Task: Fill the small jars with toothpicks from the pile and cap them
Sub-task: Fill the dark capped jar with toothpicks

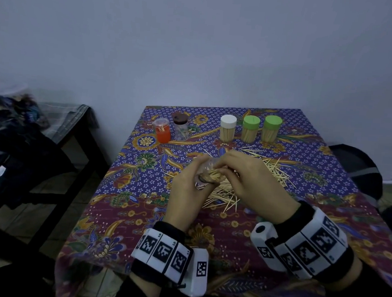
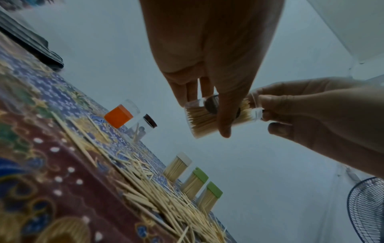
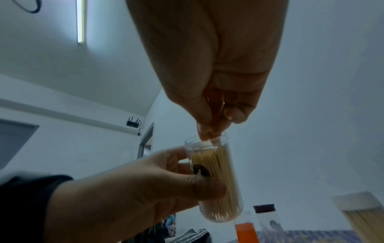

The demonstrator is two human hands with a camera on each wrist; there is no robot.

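Note:
My left hand (image 1: 193,183) grips a small clear jar (image 1: 208,171), uncapped, tilted and packed with toothpicks, above the table. The same jar (image 2: 199,121) shows a dark label under my left thumb (image 2: 224,118). My right hand (image 1: 226,164) has its fingertips (image 3: 208,136) bunched at the jar's open mouth (image 3: 205,143), pinching what look like a few toothpicks. The loose toothpick pile (image 1: 224,193) lies on the cloth under and to the right of both hands.
At the back of the patterned table (image 1: 207,232) stand three full capped jars: white (image 1: 227,128), green (image 1: 250,129), green (image 1: 271,129). Left of them stand an orange jar (image 1: 162,131) and a brown-capped jar (image 1: 180,126). A dark side table (image 1: 59,134) stands left, a chair (image 1: 356,168) right.

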